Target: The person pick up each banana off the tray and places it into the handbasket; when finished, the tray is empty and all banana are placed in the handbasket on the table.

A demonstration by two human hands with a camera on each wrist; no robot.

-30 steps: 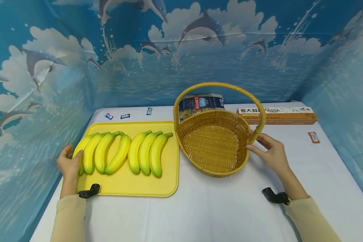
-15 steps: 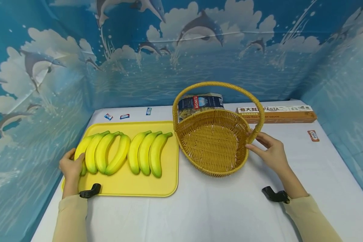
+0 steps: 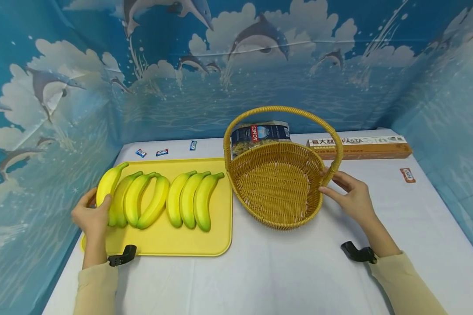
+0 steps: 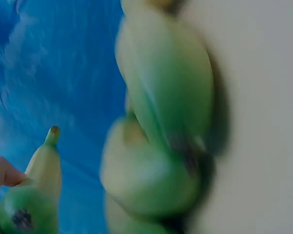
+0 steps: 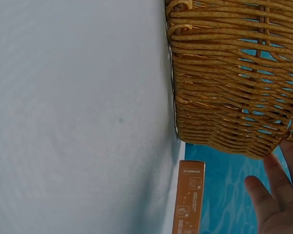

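Observation:
My left hand (image 3: 92, 216) grips a yellow banana (image 3: 109, 181) at the tray's left end, raised above the others with its stem pointing up and right. In the left wrist view that banana (image 4: 31, 200) stands apart from a blurred row of green-tipped bananas (image 4: 161, 97). Several more bananas (image 3: 153, 201) lie side by side on the yellow tray (image 3: 169, 245). A wicker basket (image 3: 276, 192) with a tall hoop handle, nothing inside it, stands right of the tray. My right hand (image 3: 351, 197) pinches its right rim at the handle's foot, thumb in front, fingers behind.
Behind the basket stands a pasta bag (image 3: 260, 135), with a long pasta box (image 3: 362, 148) to its right. Small blue-wrapped sweets (image 3: 162, 152) lie behind the tray, and a red-wrapped one (image 3: 407, 175) lies far right. A dolphin-print curtain (image 3: 173, 96) encloses the white table (image 3: 276, 271).
My left hand has closed around the leftmost banana and lifted it off the row, slightly up and away from its neighbour. The right hand and basket hold their place.

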